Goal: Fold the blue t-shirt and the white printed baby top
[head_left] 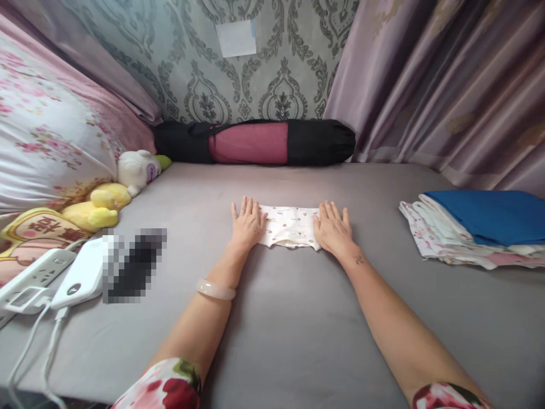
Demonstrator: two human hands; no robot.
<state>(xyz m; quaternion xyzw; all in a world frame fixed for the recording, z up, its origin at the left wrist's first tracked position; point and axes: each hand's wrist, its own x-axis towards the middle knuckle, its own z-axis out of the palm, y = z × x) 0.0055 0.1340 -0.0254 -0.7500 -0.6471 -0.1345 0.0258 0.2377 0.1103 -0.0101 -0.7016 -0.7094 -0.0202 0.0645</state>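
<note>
A small white printed garment (289, 226) lies folded flat on the grey sheet (293, 318), its curved edge towards me. My left hand (247, 223) rests palm down on its left end, fingers stretched out and pointing away. At the opposite end, my right hand (334, 227) lies flat in the same way, with its fingers somewhat spread. Both hands press on the cloth without gripping it. The ends of the garment are partly hidden under them.
To the right is a stack of folded clothes (472, 236) topped by a blue cloth (498, 216). A power strip (38, 275), a white power bank (83, 270) and plush toys (100, 204) lie on the left. A black and maroon bag (251, 143) runs along the wall.
</note>
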